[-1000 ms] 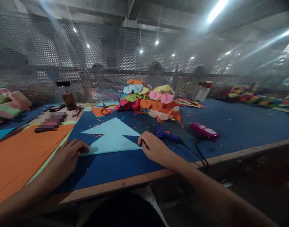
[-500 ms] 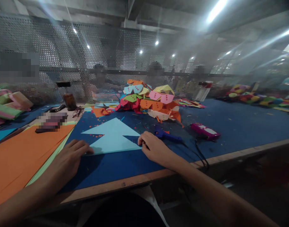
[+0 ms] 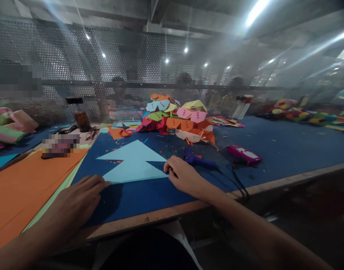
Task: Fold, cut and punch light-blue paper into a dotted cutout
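A light blue folded paper (image 3: 134, 163) with a pointed top lies flat on the blue table (image 3: 273, 146). My left hand (image 3: 76, 200) lies palm down, its fingertips touching the paper's near left corner. My right hand (image 3: 181, 176) rests with curled fingers pressed on the paper's near right corner. A blue glue gun (image 3: 198, 161) with a black cord lies just right of my right hand.
Orange and pale green sheets (image 3: 25, 183) lie at the left. A heap of folded coloured paper pieces (image 3: 179, 118) sits behind the paper. A pink device (image 3: 243, 154) lies to the right, orange scissors (image 3: 124, 132) farther back. A perforated metal screen (image 3: 48, 75) closes the table's far side.
My left hand has slid back toward me and down along the paper's near left corner. My right hand and the paper have stayed put.
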Available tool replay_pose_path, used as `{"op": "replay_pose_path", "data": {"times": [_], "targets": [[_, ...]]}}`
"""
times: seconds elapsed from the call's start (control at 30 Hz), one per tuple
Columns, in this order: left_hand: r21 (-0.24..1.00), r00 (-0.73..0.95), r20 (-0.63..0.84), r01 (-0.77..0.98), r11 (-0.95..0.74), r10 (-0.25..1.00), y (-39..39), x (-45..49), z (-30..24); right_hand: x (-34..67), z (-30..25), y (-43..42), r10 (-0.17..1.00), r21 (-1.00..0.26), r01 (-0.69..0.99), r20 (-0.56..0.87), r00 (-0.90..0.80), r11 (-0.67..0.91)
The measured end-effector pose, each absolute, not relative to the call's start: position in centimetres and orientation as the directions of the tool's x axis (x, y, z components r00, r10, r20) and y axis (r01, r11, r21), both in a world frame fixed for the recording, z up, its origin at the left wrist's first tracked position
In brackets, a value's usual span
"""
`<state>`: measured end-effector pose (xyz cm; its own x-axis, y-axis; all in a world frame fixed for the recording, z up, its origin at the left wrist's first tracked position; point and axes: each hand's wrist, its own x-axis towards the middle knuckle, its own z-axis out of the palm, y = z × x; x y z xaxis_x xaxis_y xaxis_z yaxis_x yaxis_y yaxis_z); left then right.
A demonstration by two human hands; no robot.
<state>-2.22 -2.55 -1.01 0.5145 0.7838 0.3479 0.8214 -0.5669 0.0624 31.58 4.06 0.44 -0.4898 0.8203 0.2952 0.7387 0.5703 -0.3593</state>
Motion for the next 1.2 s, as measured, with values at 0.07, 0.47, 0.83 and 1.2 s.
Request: {"op": "replay_pose_path", "data": {"times": [0.07, 0.47, 0.83, 1.2], "targets": [[-0.096, 0.586, 0.277, 0.806, -0.585, 0.762, -2.9, -2.0, -0.8, 31.6, 0.5, 4.1, 0.820, -0.356, 0.740, 0.293, -0.491, 0.570], [-0.104, 0.523, 0.384, 0.843, -0.528, 0.761, -3.1, -0.7, -1.8, 31.6, 0.4, 4.1, 0.822, -0.352, 0.744, 0.290, -0.491, 0.568], [-0.131, 0.539, 0.372, 0.837, -0.532, 0.756, -3.3, 0.5, -1.2, 31.6, 0.4, 4.1, 0.815, -0.349, 0.738, 0.299, -0.497, 0.578], [-0.079, 0.522, 0.346, 0.844, -0.530, 0.780, -3.3, 1.0, -1.4, 31.7, 0.3, 4.2, 0.807, -0.343, 0.732, 0.316, -0.500, 0.588]]}}
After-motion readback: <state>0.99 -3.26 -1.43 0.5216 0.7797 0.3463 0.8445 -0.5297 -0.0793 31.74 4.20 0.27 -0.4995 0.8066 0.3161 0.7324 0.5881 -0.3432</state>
